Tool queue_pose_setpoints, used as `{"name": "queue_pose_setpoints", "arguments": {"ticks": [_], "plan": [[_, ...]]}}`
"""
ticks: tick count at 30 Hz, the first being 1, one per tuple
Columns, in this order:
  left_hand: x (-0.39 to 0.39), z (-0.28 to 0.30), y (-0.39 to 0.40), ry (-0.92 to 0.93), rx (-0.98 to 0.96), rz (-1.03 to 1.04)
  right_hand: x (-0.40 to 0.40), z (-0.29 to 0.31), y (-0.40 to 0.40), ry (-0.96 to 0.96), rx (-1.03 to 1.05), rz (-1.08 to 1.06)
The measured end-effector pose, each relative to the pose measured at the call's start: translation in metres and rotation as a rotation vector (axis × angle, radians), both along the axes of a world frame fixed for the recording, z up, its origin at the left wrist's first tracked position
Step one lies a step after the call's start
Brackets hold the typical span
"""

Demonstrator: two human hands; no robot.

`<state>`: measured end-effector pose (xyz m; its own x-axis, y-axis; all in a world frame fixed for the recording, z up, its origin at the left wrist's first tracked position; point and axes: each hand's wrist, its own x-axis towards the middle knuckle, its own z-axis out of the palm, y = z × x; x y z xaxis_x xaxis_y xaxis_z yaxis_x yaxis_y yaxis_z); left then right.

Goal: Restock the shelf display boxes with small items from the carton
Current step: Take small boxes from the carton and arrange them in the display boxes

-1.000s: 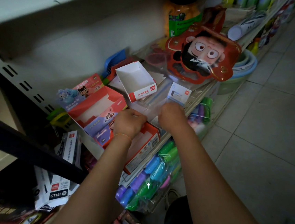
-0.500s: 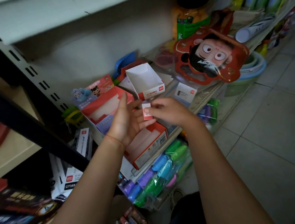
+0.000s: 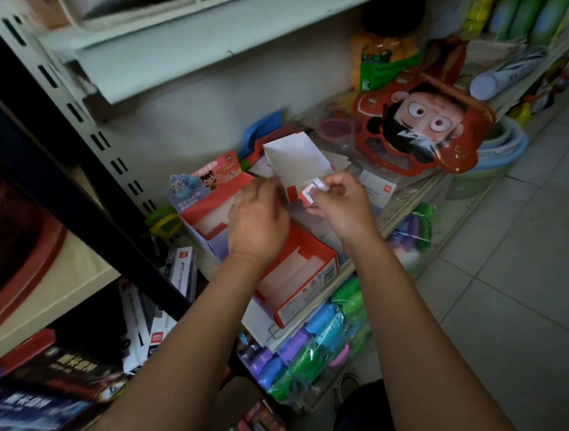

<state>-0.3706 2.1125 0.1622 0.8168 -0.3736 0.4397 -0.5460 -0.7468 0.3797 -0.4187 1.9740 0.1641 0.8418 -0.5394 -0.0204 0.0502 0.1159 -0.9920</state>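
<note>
Small red-and-white packet (image 3: 309,192): now being pinched in right hand (image 3: 341,207) at the front lip of the white display box (image 3: 297,166), having risen from over the red tray (image 3: 298,276) half a second ago. Left hand (image 3: 259,221) turning knuckles-up alongside, grip impossible to tell. Heading, probably, into that box. Print too blurred for reading.

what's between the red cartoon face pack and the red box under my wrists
In the head view, your right hand pinching a small red and white packet, plus a small white box, lie between the cartoon face pack and the red box.
</note>
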Motion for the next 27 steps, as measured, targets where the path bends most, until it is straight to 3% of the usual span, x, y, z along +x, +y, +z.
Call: {"name": "queue_pose_setpoints", "arguments": {"ticks": [4, 12, 13, 16, 18, 22, 27], "plan": [[0.026, 0.002, -0.023, 0.101, 0.231, 0.075, 0.005, 0.004, 0.000, -0.009, -0.043, -0.084], [0.037, -0.001, -0.032, 0.211, 0.033, 0.037, 0.037, 0.014, -0.019, 0.055, -0.161, 0.026], [0.037, -0.002, -0.032, 0.208, 0.011, 0.033, 0.046, 0.013, -0.024, 0.063, -0.256, 0.019], [0.033, -0.008, -0.028, 0.208, -0.020, 0.007, 0.064, 0.026, -0.036, 0.178, -0.822, 0.055], [0.029, -0.010, -0.024, 0.197, -0.019, -0.010, 0.073, 0.038, -0.034, 0.269, -1.067, 0.225], [0.030, -0.011, -0.021, 0.153, -0.031, -0.017, 0.084, 0.044, -0.025, 0.457, -1.214, 0.502], [0.036, -0.009, -0.025, 0.116, -0.071, -0.006, 0.090, 0.035, -0.029, 0.514, -1.270, 0.520]]}}
